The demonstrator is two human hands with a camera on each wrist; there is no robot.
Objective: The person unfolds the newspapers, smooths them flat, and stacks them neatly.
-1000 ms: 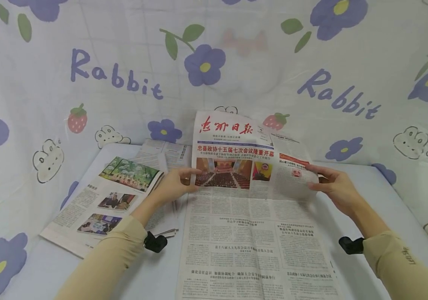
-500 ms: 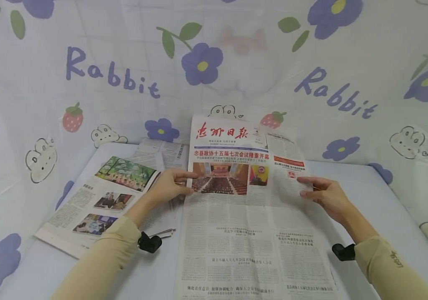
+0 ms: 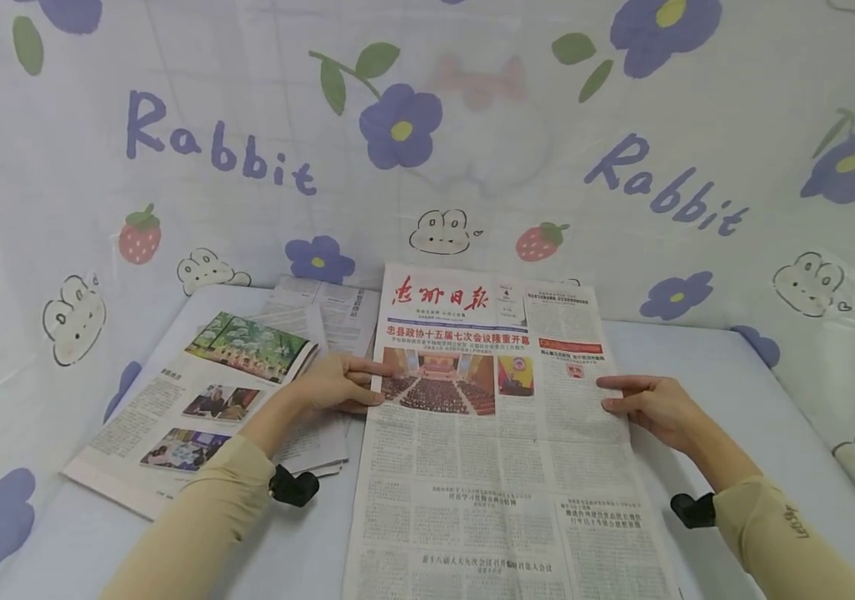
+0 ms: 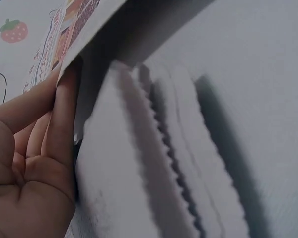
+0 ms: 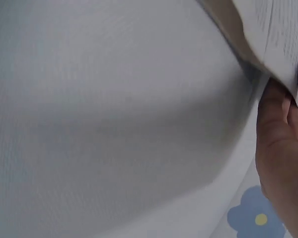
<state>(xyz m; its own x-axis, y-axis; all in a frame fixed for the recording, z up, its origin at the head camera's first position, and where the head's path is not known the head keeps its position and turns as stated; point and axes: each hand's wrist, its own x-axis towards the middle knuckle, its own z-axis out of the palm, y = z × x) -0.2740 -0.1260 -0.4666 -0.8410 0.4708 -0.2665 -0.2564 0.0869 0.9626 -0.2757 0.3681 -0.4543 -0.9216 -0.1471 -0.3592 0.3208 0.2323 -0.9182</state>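
Observation:
A spread newspaper (image 3: 465,454) with a red masthead and a colour photo of a hall lies in front of me on the table. At its left edge, my left hand (image 3: 336,385) pinches the paper; in the left wrist view the paper's edge (image 4: 82,32) runs between thumb and fingers. My right hand (image 3: 658,408) pinches the opposite edge, with fingertips under the sheet in the right wrist view, where the newspaper's edge (image 5: 275,47) is lifted off the table. The newspaper's lower end runs out of the head view.
Left of the newspaper lies a pile of folded newspapers (image 3: 142,417) with colour photos, partly behind my left forearm. White table surface (image 3: 727,392) shows to the right. A curtain (image 3: 517,125) printed with flowers and rabbits hangs behind the table.
The newspaper's top part, earlier raised and curved against the curtain, has come down and lies flatter, its top edge lower in view. Both hands have moved slightly toward me with it.

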